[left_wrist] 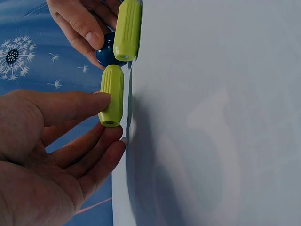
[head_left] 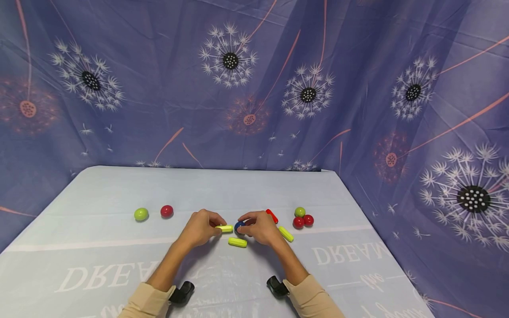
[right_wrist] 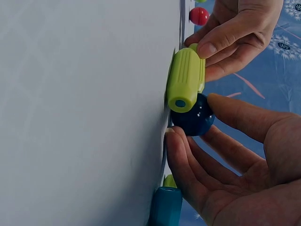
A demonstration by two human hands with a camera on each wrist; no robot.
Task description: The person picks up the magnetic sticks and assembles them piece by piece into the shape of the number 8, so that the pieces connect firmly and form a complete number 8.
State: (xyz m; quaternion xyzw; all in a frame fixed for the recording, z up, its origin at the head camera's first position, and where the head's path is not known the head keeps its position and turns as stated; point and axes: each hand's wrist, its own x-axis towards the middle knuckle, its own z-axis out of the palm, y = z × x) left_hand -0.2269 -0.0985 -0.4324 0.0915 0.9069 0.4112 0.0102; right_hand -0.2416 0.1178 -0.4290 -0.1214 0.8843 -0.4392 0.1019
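Note:
My left hand (head_left: pixel 200 227) pinches a short yellow-green ribbed plastic stick (head_left: pixel 226 228) between thumb and fingers, low at the table. Just right of that stick, my right hand (head_left: pixel 261 227) holds a glossy dark blue ball (right_wrist: pixel 195 117) with its thumb and fingertips. The ball's far side is hidden by the fingers. A second yellow-green stick (head_left: pixel 237 242) lies on the table nearer to me, below the ball, untouched by either hand. In the right wrist view, a teal stick (right_wrist: pixel 167 207) shows beneath the right hand.
To the right lie a red stick (head_left: pixel 272 216), another yellow-green stick (head_left: pixel 286 234), and a cluster of a green ball (head_left: pixel 300 212) and two red balls (head_left: pixel 298 222). Farther left are a green ball (head_left: pixel 141 214) and a red ball (head_left: pixel 167 211). A patterned curtain (head_left: pixel 254 88) hangs behind the table.

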